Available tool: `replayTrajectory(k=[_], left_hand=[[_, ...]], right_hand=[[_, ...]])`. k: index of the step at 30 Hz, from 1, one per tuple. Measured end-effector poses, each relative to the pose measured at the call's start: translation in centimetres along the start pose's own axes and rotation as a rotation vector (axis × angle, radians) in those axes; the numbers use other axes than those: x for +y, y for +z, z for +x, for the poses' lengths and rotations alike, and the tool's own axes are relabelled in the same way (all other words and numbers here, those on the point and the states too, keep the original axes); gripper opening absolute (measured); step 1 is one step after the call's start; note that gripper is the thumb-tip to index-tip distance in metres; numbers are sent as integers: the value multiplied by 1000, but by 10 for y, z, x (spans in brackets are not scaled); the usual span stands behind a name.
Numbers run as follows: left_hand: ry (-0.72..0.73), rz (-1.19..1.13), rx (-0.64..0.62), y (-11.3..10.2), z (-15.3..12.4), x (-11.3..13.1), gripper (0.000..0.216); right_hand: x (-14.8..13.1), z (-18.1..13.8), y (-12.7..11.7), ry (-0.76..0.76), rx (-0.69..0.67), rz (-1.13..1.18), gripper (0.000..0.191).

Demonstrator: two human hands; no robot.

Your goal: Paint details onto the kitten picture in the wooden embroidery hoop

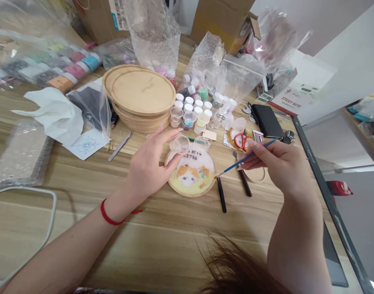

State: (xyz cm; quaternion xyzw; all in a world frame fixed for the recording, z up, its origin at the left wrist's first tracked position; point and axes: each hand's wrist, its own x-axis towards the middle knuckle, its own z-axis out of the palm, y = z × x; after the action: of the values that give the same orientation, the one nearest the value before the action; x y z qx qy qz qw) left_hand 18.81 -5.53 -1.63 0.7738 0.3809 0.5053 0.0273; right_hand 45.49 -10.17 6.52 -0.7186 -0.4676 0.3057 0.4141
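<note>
A thin blue paintbrush (237,164) is pinched in my right hand (274,161), its tip slanting down to the right edge of a round wooden plaque (197,194). That plaque bears an orange and white cat picture on a yellow ground, with dark lettering above. Between the thumb and fingers of my left hand (152,165) is a small clear plastic cup (181,145), over the plaque's upper left. Another clear cup or lid (202,143) lies close beside it. A black-handled tool (221,196) rests just right of the plaque.
Behind my left hand stands a stack of round wooden boards (139,90). White-capped jars (188,107) crowd the middle back. Red-handled scissors (241,141), a dark-handled tool (244,183) and a black notebook (267,120) lie rightward. Tweezers (120,146) and a white cable (54,212) are left.
</note>
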Motion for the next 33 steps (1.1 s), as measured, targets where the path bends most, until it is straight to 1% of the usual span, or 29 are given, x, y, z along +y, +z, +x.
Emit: replayTrajectory(k=[4, 7, 10, 16, 20, 23, 26, 30, 33], left_hand=[[-18, 5, 0, 0, 0, 1, 53], [-24, 7, 0, 0, 0, 1, 52], [-20, 6, -13, 0, 0, 0, 53], [-26, 6, -5, 0, 0, 1, 53], [-38, 3, -33, -1, -1, 1, 51], [-47, 2, -45, -1, -1, 1, 50], [-38, -1, -22, -1, 0, 1, 51], [-5, -4, -15, -1, 0, 1, 54], [-9, 5, -14, -1, 0, 1, 54]], right_hand=[[4, 1, 0, 17, -39, -7, 43], [2, 1, 0, 5, -4, -2, 41], [-1, 0, -1, -4, 28, 6, 44], [0, 0, 0, 15, -23, -22, 41], [0, 0, -1, -14, 9, -21, 37], [2, 0, -1, -19, 0, -14, 37], [2, 0, -1, -12, -14, -19, 38], [1, 0, -1, -9, 28, -38, 39], [0, 0, -1, -15, 36, -33, 39]])
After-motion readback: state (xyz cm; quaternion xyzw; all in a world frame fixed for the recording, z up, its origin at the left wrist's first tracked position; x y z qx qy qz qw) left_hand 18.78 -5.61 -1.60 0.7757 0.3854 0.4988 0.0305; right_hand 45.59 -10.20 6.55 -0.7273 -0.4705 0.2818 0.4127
